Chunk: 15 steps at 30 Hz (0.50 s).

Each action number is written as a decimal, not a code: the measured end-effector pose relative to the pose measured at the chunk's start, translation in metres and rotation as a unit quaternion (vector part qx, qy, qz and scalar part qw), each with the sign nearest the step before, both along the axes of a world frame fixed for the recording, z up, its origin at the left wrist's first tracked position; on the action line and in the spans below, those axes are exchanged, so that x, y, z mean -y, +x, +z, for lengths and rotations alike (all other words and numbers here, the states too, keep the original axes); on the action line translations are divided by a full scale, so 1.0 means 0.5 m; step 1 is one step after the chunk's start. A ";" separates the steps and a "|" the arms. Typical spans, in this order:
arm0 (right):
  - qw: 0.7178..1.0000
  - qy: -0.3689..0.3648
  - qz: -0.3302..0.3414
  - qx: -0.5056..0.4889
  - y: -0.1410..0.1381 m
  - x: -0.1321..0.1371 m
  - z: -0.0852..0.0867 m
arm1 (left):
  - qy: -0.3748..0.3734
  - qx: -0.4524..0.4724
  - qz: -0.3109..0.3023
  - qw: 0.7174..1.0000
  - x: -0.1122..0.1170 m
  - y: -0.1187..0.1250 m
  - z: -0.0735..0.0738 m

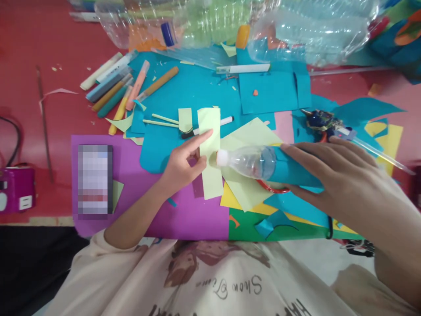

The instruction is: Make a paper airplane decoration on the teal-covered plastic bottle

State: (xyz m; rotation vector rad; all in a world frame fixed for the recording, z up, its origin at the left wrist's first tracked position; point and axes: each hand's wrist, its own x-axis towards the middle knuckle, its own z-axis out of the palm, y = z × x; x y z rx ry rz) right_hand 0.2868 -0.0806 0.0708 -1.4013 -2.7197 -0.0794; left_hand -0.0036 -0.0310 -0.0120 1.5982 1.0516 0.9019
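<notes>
left hand (184,164): centre of frame, arm coming in from lower left. Index finger stretched out with its tip on the pale green strip (210,149). Other fingers (194,161) curled in, nothing gripped.
right hand (332,171): right of centre, laid over the wrapped part of the bottle (253,161). Fingers (305,153) spread along the top and thumb on the near side, so it is clasping the bottle.
bottle: clear plastic, on its side at centre-right. White cap (222,158) points to frame left and sits just beside the strip.
teal wrap (296,173): paper around the bottle's body, under the right hand. Neck and shoulder are bare.
pale green strip: long paper piece running top to bottom at centre, lying across teal paper and the purple sheet (148,210).
red loop (272,188): sticks out from under the bottle on the near side. Cannot tell what it belongs to.
markers (115,87): loose bunch in the upper left, on the red tabletop (33,109).
glue gun (324,120): right of centre, just above the right hand.
empty bottles (296,30): clear pile along the top edge.
pixelated rectangle (95,180): on the left part of the purple sheet.
</notes>
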 end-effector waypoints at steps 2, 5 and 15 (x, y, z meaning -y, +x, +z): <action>1.000 0.004 -0.005 0.006 -0.010 0.008 -0.007 | -0.010 0.010 -0.014 1.000 0.001 0.000 0.001; 1.000 0.008 0.000 0.006 -0.018 0.008 -0.010 | -0.053 0.046 -0.037 0.997 -0.003 -0.003 0.000; 0.999 0.010 -0.019 -0.045 -0.029 -0.003 -0.024 | -0.241 0.217 -0.005 0.946 -0.026 0.000 0.018</action>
